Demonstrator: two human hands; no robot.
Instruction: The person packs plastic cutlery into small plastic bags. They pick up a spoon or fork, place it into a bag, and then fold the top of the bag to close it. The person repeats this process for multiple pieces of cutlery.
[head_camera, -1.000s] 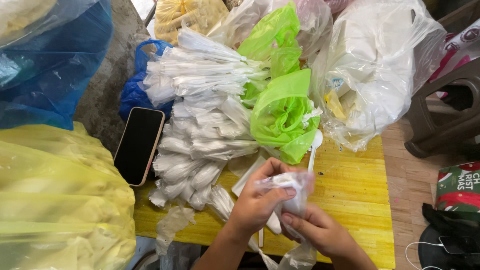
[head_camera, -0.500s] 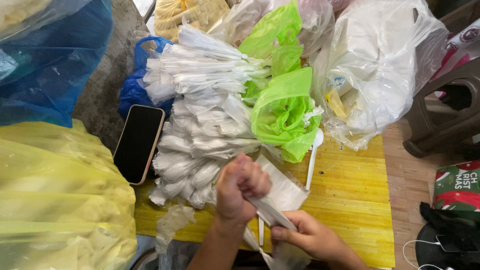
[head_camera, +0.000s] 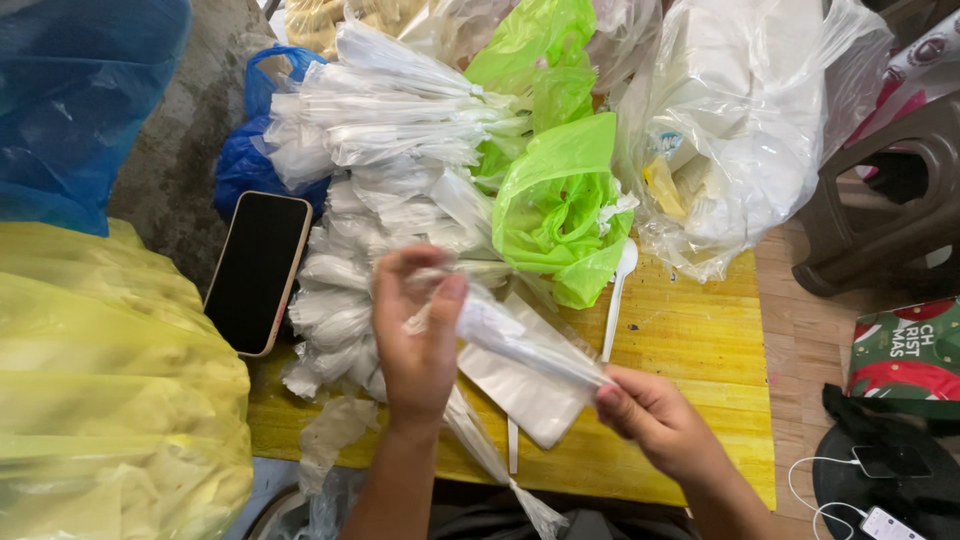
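Observation:
My left hand is raised over the yellow table, its fingers pinching the upper end of a thin clear plastic sleeve with white cutlery inside. My right hand grips the sleeve's lower end, so the packet is stretched slantwise between both hands. Under the hands lie a flat white napkin and a loose white plastic spoon. A big heap of finished clear-wrapped cutlery packets is stacked just behind my left hand.
A black phone lies at the table's left edge. A green bag, a large clear bag of white goods, a yellow bag and blue bags ring the table. A brown plastic stool stands at right.
Both hands held a bunched packet close together; my left hand has since risen and my right hand pulled away rightward, drawing the sleeve out long between them.

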